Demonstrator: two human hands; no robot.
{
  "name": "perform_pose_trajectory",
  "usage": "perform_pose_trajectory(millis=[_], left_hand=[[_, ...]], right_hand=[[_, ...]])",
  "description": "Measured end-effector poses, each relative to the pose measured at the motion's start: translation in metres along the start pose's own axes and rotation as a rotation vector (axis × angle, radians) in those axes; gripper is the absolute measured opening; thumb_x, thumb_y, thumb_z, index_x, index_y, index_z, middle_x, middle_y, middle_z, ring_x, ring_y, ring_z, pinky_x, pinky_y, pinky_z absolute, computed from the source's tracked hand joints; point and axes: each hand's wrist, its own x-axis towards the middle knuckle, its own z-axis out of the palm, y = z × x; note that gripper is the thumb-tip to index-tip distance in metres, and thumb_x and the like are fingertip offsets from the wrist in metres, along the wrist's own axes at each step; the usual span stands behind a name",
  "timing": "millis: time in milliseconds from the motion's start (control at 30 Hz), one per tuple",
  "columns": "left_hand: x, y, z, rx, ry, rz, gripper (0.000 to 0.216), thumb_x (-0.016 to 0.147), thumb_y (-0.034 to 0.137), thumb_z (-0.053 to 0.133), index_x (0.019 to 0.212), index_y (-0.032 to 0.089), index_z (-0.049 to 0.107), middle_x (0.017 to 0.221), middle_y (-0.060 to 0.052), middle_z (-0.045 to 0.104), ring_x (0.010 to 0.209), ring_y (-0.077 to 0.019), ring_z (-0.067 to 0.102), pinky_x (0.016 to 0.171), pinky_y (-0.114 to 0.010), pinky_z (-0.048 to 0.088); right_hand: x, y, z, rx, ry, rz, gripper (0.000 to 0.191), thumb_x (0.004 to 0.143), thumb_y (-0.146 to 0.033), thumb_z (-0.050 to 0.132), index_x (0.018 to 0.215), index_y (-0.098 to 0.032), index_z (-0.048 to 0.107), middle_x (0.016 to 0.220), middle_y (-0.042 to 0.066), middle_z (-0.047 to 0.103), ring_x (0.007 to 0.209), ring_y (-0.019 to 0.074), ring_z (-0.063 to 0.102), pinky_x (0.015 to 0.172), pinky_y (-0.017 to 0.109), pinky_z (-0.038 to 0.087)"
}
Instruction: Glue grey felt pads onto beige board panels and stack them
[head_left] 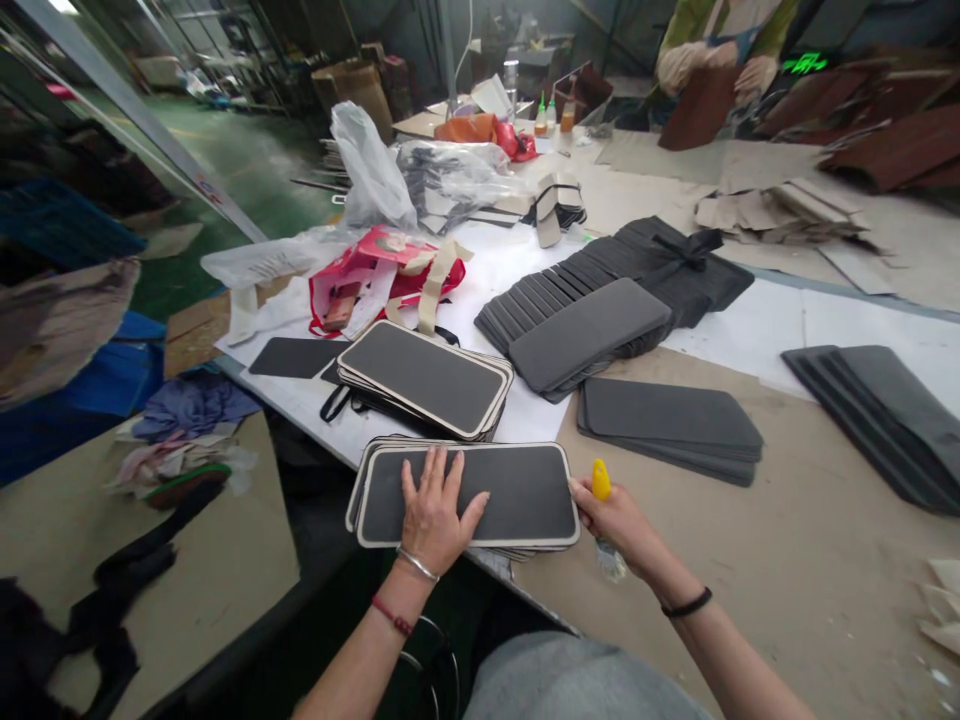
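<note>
Lying at lower left of the frame, a crumpled bundle of purple-blue cloth point(191, 405) sits near dark fabric cut off by the edge. Left of centre, an open red-and-pink bag point(360, 260) holds items hard to make out. At lower centre, the left hand point(435, 512) lies flat, fingers spread, on a stack of dark grey, round-cornered rectangular panels with cream borders point(521, 495), hiding part of the top one. At its right end, the right hand point(619, 518) has fingers curled around a yellow-handled brush point(601, 480), its middle hidden, its pale bristles blurred; whether thumb and forefinger also pinch the panel's edge, I cannot tell. At upper right, a co-worker point(720, 45), cut off above, holds a brown sheet point(697, 108).
</note>
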Motion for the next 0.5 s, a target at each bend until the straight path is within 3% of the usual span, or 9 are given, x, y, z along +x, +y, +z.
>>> perform_pose_trajectory(millis=[267, 500], left_hand=[[-0.001, 0.000, 0.002, 0.012, 0.052, -0.004, 0.055, 0.081, 0.042, 0.046, 0.123, 0.006, 0.044, 0.128, -0.022, 0.047, 0.125, -0.0316, 0.036, 0.103, -0.058, 0.019], [-0.003, -0.005, 0.006, -0.007, 0.101, 0.026, 0.056, 0.080, 0.038, 0.048, 0.127, 0.009, 0.040, 0.126, -0.021, 0.049, 0.122, -0.0317, 0.040, 0.103, -0.057, 0.020]], right_hand=[[0.012, 0.015, 0.006, -0.281, 0.195, -0.014, 0.034, 0.070, -0.052, 0.041, 0.054, -0.021, 0.044, 0.044, -0.002, 0.039, 0.044, 0.0123, 0.038, 0.044, 0.024, 0.031], [0.016, 0.023, 0.010, -0.274, 0.240, -0.086, 0.031, 0.074, -0.045, 0.040, 0.054, -0.021, 0.045, 0.051, 0.000, 0.049, 0.048, 0.0126, 0.044, 0.049, 0.023, 0.035]])
